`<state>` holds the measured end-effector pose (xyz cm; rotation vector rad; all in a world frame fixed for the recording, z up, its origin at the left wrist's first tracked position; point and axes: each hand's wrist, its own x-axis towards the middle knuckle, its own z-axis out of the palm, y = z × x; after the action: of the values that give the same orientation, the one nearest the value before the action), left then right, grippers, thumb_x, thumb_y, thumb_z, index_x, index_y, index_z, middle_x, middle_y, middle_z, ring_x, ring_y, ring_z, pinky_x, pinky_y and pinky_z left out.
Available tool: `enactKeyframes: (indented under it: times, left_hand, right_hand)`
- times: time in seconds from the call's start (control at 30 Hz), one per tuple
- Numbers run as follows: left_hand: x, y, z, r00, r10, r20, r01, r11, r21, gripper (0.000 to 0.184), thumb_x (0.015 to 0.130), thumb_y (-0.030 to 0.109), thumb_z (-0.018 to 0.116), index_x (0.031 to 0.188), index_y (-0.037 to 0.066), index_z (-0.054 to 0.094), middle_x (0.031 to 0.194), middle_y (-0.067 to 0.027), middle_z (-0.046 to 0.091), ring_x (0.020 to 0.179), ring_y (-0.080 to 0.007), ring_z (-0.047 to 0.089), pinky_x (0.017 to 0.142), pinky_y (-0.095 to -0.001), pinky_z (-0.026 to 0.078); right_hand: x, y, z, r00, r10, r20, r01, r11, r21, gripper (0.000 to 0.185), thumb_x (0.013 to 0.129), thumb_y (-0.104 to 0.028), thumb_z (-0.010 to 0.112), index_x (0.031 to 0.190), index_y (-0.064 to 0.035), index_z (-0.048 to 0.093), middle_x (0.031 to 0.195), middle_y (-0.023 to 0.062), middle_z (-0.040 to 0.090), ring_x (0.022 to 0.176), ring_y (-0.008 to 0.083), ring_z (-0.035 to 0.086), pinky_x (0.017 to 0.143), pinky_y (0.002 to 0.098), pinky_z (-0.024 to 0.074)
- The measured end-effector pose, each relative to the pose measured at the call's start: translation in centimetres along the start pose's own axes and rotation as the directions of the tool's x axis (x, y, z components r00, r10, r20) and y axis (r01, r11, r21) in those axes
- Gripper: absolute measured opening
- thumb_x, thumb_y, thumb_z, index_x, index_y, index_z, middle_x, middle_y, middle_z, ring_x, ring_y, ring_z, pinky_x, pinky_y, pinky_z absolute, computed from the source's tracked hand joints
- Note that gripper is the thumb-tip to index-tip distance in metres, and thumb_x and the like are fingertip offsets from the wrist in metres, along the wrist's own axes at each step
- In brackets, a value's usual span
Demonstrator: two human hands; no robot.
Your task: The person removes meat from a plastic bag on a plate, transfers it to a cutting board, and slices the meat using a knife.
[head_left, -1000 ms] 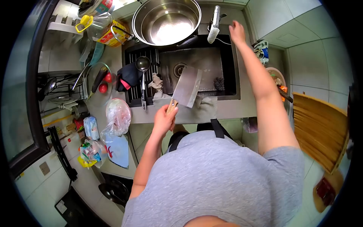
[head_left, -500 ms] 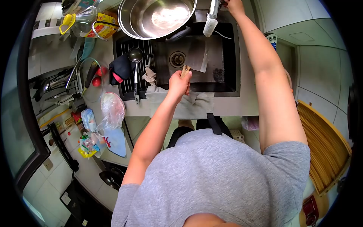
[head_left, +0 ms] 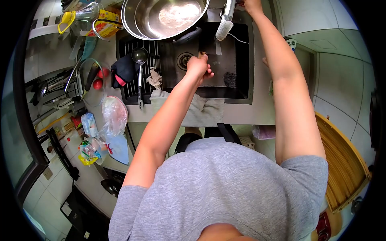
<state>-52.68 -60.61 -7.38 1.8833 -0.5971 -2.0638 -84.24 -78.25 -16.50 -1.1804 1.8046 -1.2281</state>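
Observation:
My left hand (head_left: 198, 67) is closed round the wooden handle of a cleaver, over the dark sink (head_left: 225, 82). The cleaver's broad metal blade (head_left: 210, 46) points away from me, under the faucet. At the top edge, my right hand (head_left: 252, 5) has its fingers closed at the faucet handle, partly cut off by the frame. Beside it, the metal faucet (head_left: 229, 11) ends in a white wrapped spout (head_left: 224, 30). A large steel pot (head_left: 138, 24) stands across the far side of the sink, with pale wet matter on its bottom.
A ladle (head_left: 140, 56) and a crumpled rag (head_left: 154, 78) lie on the rack at left. A grey cloth (head_left: 205, 110) hangs over the front edge. Further left are an oil bottle (head_left: 86, 20), a glass lid (head_left: 90, 74) and a plastic-covered bowl (head_left: 113, 114). A dark scrubber (head_left: 230, 79) sits in the sink.
My left hand has moved forward and slightly right with the cleaver, whose blade has shifted away from me and turned. My right hand stays by the faucet. The whole view has shifted slightly.

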Motion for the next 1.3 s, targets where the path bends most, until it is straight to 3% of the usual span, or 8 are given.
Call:
enactKeyframes:
  times: [0.27,0.4,0.53,0.6,0.67,0.8,1.17,1.3]
  left_hand:
    - [-0.5,0.6,0.6,0.999,-0.020,-0.028,0.012,0.965,-0.260,0.016,0.103,0.021,0.051,0.102,0.005,0.048,0.074,-0.0033,0.050,0.052,-0.0107,0.047,0.053,-0.0329,0.055]
    - [0.2,0.2,-0.1,0.998,-0.028,-0.056,0.013,0.967,-0.255,0.013,0.103,0.019,0.051,0.100,0.007,0.050,0.072,-0.0034,0.052,0.052,-0.0107,0.048,0.054,-0.0324,0.055]
    - [-0.9,-0.5,-1.1,0.986,0.124,-0.113,-0.096,0.968,0.230,0.012,0.099,0.019,0.056,0.102,0.007,0.059,0.074,-0.0057,0.058,0.059,-0.0148,0.059,0.054,-0.0331,0.054]
    - [-2.3,-1.4,-1.7,0.954,0.276,-0.114,-0.186,0.849,0.495,0.014,0.097,0.018,0.058,0.104,0.007,0.062,0.075,-0.0076,0.061,0.062,-0.0181,0.064,0.055,-0.0345,0.054]
    - [-2.3,-2.8,-2.6,0.651,0.742,0.159,-0.273,0.034,0.961,0.021,0.091,0.017,0.062,0.109,0.007,0.064,0.080,-0.0121,0.066,0.071,-0.0266,0.070,0.057,-0.0382,0.054]
    - [-1.7,-2.6,-2.5,0.460,0.800,0.385,-0.188,-0.336,0.923,0.024,0.082,0.012,0.063,0.106,0.010,0.067,0.081,-0.0100,0.063,0.072,-0.0274,0.067,0.056,-0.0390,0.053]
    - [2.1,-0.8,0.4,0.268,0.767,0.583,-0.089,-0.583,0.807,0.005,0.080,0.017,0.063,0.082,0.013,0.062,0.074,-0.0034,0.055,0.066,-0.0205,0.060,0.051,-0.0339,0.050]
    - [1.0,-1.8,-0.1,0.250,0.786,0.566,-0.173,-0.539,0.824,0.007,0.081,0.019,0.063,0.079,0.014,0.061,0.073,-0.0037,0.055,0.065,-0.0212,0.060,0.050,-0.0348,0.047]
  right_hand:
    - [-0.6,-0.9,0.3,0.998,-0.057,-0.002,0.056,0.996,-0.076,0.028,0.090,-0.009,0.049,0.081,-0.0009,0.074,0.068,0.0078,0.067,0.062,0.0156,0.062,0.058,0.0309,0.0492]
    - [0.4,0.8,0.5,0.998,0.032,0.045,-0.040,0.982,0.184,0.028,0.092,-0.009,0.048,0.081,-0.0003,0.073,0.066,0.0058,0.065,0.062,0.0150,0.061,0.058,0.0304,0.0488]
    - [-0.4,-0.2,0.1,1.000,-0.007,0.020,0.006,0.999,0.052,0.028,0.092,-0.010,0.048,0.081,-0.0009,0.073,0.067,0.0059,0.065,0.062,0.0152,0.060,0.057,0.0303,0.0483]
    - [-1.0,-1.2,-0.1,1.000,-0.014,0.015,0.014,1.000,0.004,0.028,0.092,-0.010,0.048,0.082,-0.0012,0.073,0.068,0.0063,0.066,0.062,0.0154,0.061,0.058,0.0306,0.0483]
    - [-0.9,-1.2,-0.1,1.000,-0.022,0.008,0.023,0.999,-0.043,0.028,0.092,-0.010,0.048,0.083,-0.0016,0.074,0.068,0.0067,0.066,0.062,0.0156,0.061,0.058,0.0308,0.0483]
    - [-0.7,-1.0,0.0,0.999,-0.032,-0.006,0.032,0.998,-0.061,0.027,0.091,-0.010,0.049,0.085,-0.0032,0.074,0.068,0.0091,0.068,0.063,0.0169,0.063,0.058,0.0320,0.0486]
    - [0.5,1.4,0.3,1.000,0.012,-0.007,-0.012,1.000,-0.006,0.028,0.093,-0.013,0.049,0.086,-0.0049,0.075,0.074,0.0104,0.071,0.067,0.0205,0.065,0.062,0.0339,0.0500]
    - [-0.8,-0.8,-0.7,0.986,-0.163,0.031,0.155,0.833,-0.532,0.030,0.091,-0.027,0.055,0.110,-0.0101,0.071,0.089,0.0142,0.072,0.085,0.0281,0.070,0.075,0.0409,0.0511]
